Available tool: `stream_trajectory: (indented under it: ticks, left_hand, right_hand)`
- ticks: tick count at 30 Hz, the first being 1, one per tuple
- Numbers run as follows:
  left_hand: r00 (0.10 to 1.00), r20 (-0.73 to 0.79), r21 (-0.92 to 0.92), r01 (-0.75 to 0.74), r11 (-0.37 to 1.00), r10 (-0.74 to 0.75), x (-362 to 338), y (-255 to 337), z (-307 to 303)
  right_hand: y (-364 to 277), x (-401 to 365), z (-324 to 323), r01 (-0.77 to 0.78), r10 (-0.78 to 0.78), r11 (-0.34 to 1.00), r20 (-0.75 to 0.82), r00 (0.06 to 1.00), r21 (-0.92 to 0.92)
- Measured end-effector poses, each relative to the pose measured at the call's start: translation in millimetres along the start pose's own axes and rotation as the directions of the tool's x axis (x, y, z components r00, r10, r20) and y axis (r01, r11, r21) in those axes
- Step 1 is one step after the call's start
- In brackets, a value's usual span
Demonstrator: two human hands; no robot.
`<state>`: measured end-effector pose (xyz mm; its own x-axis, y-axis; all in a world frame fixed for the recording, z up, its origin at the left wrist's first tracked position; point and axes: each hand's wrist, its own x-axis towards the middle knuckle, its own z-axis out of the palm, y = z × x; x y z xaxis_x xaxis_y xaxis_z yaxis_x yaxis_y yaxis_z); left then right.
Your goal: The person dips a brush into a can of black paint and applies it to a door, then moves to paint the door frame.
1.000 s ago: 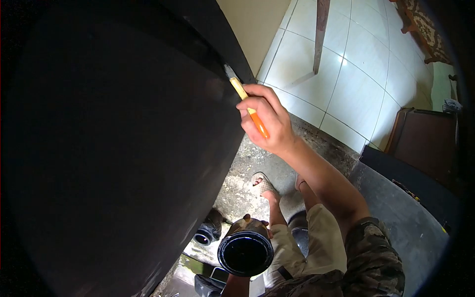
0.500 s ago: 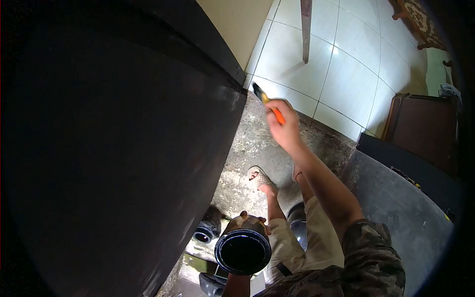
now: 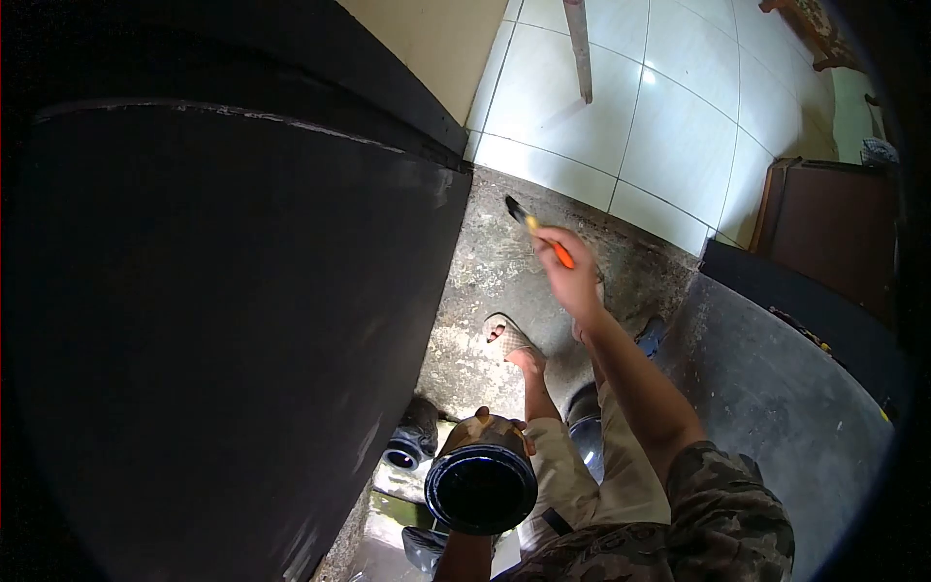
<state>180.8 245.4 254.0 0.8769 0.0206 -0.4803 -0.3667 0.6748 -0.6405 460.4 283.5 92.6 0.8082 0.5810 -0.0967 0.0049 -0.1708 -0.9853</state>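
Observation:
My right hand [image 3: 572, 281] is closed around the orange handle of a paintbrush [image 3: 530, 223]. Its dark bristles point up and left, in the air over the worn concrete floor, to the right of a large black panel [image 3: 223, 310]. Low in the view, my left hand [image 3: 529, 444] grips a paint can [image 3: 482, 441] from the side and beneath, its fingertips showing at the rim's far side. The can's mouth faces me, with dark paint on the rim and a dark inside. Most of the left palm is hidden behind the can.
White floor tiles [image 3: 572, 145] begin beyond the concrete [image 3: 495, 252], with a thin post [image 3: 580, 58] standing on them. A dark wooden cabinet [image 3: 834, 233] and a grey panel [image 3: 766, 388] are at the right. Near my feet lies a black container [image 3: 402, 451].
My right hand and the paintbrush have drawn down and slightly right, away from the black panel's far corner. The view has shifted a little; the can stays held.

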Motion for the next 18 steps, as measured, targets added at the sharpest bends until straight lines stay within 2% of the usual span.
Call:
stream_trajectory:
  ticks: [2, 4, 8, 11, 13, 14, 16, 18]
  left_hand:
    - [0.999, 0.027, 0.018, -0.022, 1.0, 0.022, 5, 0, 4]
    - [0.999, -0.021, -0.017, 0.027, 1.0, -0.027, 8, 2, 8]
    - [0.999, -0.046, -0.029, -0.021, 0.999, 0.019, -3, 5, -9]
    - [1.0, 0.004, 0.021, -0.022, 1.0, 0.022, -7, 3, -13]
    - [0.961, 0.072, 0.083, -0.272, 0.959, 0.267, -12, -12, -10]
    - [0.96, 0.08, 0.085, -0.275, 0.958, 0.269, -17, -9, -16]
    - [0.993, -0.032, -0.02, -0.117, 0.993, 0.116, -25, 1, -31]
    - [0.99, -0.001, 0.042, -0.144, 0.989, 0.144, -26, -10, -18]
  right_hand:
    - [-7, 26, 34, 0.116, -0.116, 0.993, 0.007, 0.993, 0.027]
    - [-33, 55, 67, 0.155, -0.157, 0.985, 0.019, 0.987, 0.075]
    - [-44, 101, 115, 0.164, -0.169, 0.98, 0.038, 0.985, 0.11]
    - [-61, 111, 123, 0.164, -0.17, 0.979, 0.044, 0.984, 0.124]
    - [-78, 112, 123, 0.175, -0.184, 0.973, 0.049, 0.982, 0.148]
    - [-88, 110, 121, 0.224, -0.234, 0.96, 0.04, 0.971, 0.17]
    - [-118, 105, 112, 0.282, -0.293, 0.938, 0.029, 0.956, 0.2]
    - [-159, 100, 97, 0.3, -0.326, 0.906, 0.04, 0.944, 0.298]
